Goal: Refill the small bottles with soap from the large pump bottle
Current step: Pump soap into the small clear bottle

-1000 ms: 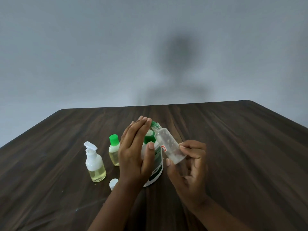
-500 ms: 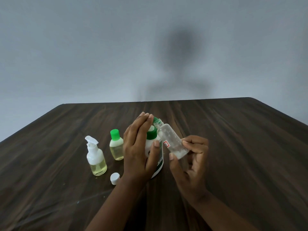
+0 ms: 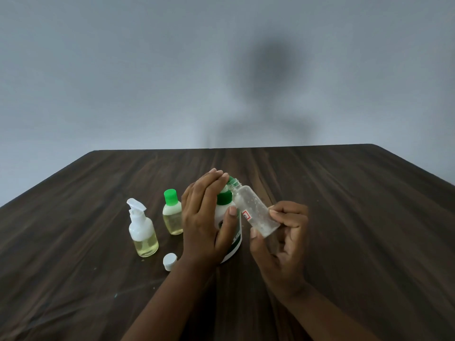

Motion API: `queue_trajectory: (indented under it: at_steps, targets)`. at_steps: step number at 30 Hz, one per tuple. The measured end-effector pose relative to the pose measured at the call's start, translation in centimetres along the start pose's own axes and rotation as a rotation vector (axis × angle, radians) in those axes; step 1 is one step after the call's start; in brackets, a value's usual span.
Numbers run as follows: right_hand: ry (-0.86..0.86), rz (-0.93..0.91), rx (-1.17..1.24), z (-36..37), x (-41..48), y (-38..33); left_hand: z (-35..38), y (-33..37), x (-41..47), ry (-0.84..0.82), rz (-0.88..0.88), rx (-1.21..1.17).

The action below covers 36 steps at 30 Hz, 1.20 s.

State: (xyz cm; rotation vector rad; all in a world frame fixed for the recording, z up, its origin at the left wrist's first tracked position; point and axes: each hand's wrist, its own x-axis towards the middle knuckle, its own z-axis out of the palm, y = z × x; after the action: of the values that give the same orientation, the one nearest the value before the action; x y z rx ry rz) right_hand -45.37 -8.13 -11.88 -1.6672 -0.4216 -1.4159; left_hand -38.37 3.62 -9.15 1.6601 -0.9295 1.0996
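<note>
The large white pump bottle (image 3: 235,238) with a green pump collar stands at the table's middle. My left hand (image 3: 206,217) lies over its pump head with straight fingers, thumb against the bottle's body. My right hand (image 3: 283,239) pinches the base of a small clear uncapped bottle (image 3: 253,209), tilted so that its open neck meets the green nozzle. The clear bottle looks nearly empty, with droplets inside.
Left of the pump bottle stand a small green-capped bottle (image 3: 172,215) and a small white-pump bottle (image 3: 142,232), both holding yellowish liquid. A loose white cap (image 3: 170,261) lies near my left wrist. The dark wooden table (image 3: 344,217) stretches to a grey wall.
Both hands and the bottles keep the same pose. My left hand stays on the pump head; only the camera view has shifted slightly.
</note>
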Motion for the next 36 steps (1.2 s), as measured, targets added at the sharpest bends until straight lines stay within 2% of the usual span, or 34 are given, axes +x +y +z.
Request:
queue_trajectory:
  at_steps: [26,36]
  targets:
    - [-0.001,-0.02,-0.019,0.1,0.1,0.1,-0.5,0.9,1.6,0.036,0.039,0.028]
    - [-0.01,-0.005,0.006,-0.2,0.0,0.2,-0.5,1.1,0.5,0.019,-0.003,-0.023]
